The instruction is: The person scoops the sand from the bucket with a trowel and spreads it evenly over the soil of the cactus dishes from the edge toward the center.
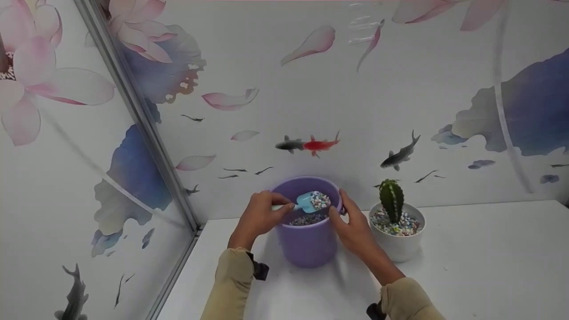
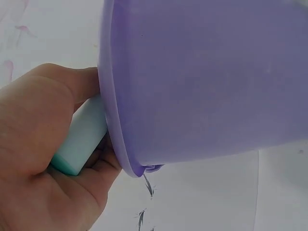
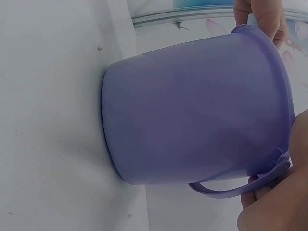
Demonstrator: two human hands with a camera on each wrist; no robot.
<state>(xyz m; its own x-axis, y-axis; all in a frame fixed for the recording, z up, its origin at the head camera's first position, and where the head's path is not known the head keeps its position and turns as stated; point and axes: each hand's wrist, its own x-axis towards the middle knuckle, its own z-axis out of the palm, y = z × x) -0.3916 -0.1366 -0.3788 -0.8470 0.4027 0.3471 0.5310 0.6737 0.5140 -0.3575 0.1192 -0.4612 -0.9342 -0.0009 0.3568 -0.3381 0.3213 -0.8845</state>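
Note:
A purple bucket (image 1: 307, 246) stands on the white table, with small pebbles (image 1: 306, 219) inside it. My left hand (image 1: 261, 212) holds a small light-blue scoop (image 1: 305, 203) over the bucket's mouth, and multicoloured pebbles (image 1: 320, 200) fill its blade. In the left wrist view, the scoop's pale handle (image 2: 85, 135) lies between thumb and fingers beside the rim. My right hand (image 1: 355, 227) grips the bucket's rim at the right side. The right wrist view shows the bucket's handle (image 3: 221, 193) hanging down along its side by that hand.
Right of the bucket stands a white pot (image 1: 397, 246) with a green cactus (image 1: 392, 202) and coloured pebbles around its base. Behind the table (image 1: 493, 262) rises a wall (image 1: 378, 106) printed with fish and petals. A metal frame strip (image 1: 138, 106) runs down the left corner.

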